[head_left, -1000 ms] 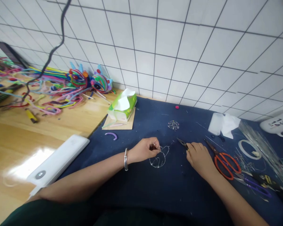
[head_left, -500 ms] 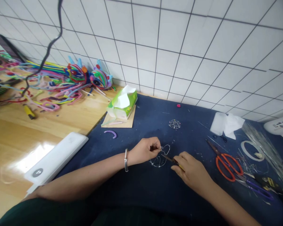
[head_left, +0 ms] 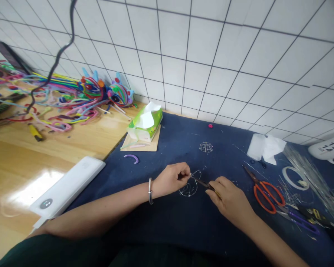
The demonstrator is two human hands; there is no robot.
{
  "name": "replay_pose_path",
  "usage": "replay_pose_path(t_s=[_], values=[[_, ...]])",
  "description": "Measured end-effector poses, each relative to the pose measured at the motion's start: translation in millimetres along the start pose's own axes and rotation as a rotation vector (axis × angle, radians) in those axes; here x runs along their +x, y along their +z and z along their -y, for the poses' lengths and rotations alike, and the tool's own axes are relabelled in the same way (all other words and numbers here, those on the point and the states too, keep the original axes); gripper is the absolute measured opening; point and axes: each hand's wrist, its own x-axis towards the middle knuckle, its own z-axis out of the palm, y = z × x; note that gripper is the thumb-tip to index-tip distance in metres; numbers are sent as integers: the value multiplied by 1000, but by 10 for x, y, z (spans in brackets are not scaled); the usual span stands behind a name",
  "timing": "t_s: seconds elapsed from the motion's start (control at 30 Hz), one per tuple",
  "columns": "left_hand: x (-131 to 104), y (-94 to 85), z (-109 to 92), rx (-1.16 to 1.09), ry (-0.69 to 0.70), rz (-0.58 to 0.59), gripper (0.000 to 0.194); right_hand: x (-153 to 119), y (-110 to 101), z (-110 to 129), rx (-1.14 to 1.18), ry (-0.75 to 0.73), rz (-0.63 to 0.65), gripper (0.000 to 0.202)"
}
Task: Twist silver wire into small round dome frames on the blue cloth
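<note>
Near the middle of the dark blue cloth, my left hand [head_left: 173, 177] pinches a wire frame [head_left: 188, 190] made of thin silvery loops. The frame hangs below and to the right of my fingertips. My right hand [head_left: 228, 195] is closed around pliers [head_left: 206, 183] with dark jaws and a bit of yellow on the handle. The jaw tips reach the wire right beside my left fingertips; whether they grip it is too small to tell. Further back on the cloth sits a second, dome-shaped wire piece [head_left: 206, 147].
Orange-handled scissors [head_left: 267, 194], purple-handled scissors [head_left: 300, 221], a tape roll [head_left: 295, 178] and a bundle of wires [head_left: 313, 178] lie at right. A tissue pack [head_left: 146, 124] is at back left, a white power bank [head_left: 68, 187] nearer me. Colourful pipe cleaners [head_left: 69, 100] crowd the wooden table.
The pliers' jaws have swung to a flatter angle, and their tips are now closer to my left fingertips. My right hand has shifted slightly right. My left hand keeps its pinch.
</note>
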Motion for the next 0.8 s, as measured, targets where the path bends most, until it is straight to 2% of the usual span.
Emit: replay_pose_path(t_s=[0.17,0.57,0.8], values=[[1,-21,1,14,21,16,11,1,-30,-108,44,34,0,26],[-12,-42,-36,91,182,131,12,-13,11,-60,55,13,47,21],[-36,-21,-26,158,355,148,17,-48,-89,-7,37,7,67,19]])
